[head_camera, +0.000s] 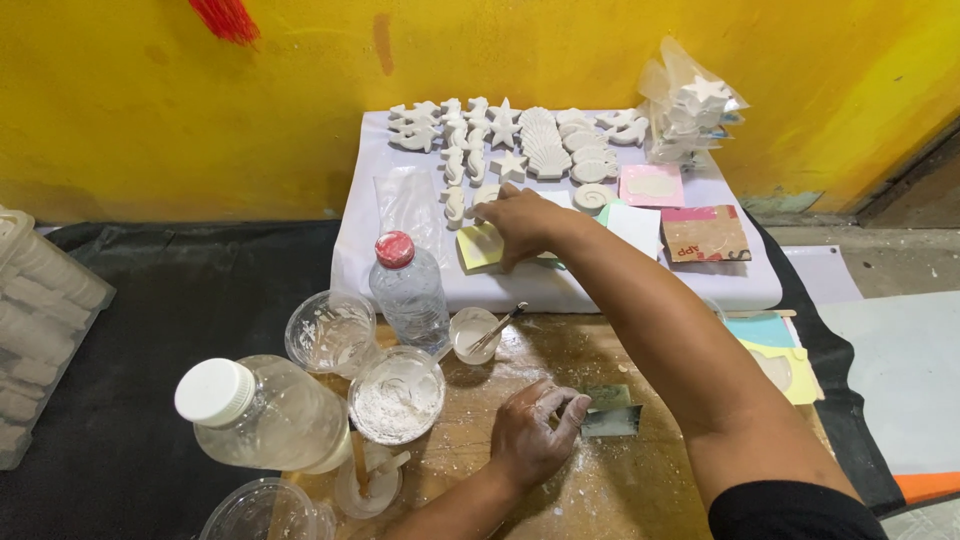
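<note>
The right hand (520, 222) hides part of the yellow mould (480, 246); the white tray (40, 330) is cut off left.

right arm (640, 330) outstretched, left hand (530, 435) resting, fingers curled

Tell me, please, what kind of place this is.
Probably a small craft workspace for plaster casting: rows of white sea-shape casts on a white sheet, a cup of white powder, and a powder-dusted wooden board.

A clear bag (690, 105) of white casts stands at the far right corner of the white sheet (560, 285) — crumpled, open-topped. Just nearer, by the right edge, lies a brown-and-pink card packet (705, 235) — flat, rectangular. A second clear bag (408, 205) lies flat at the sheet's left.
</note>
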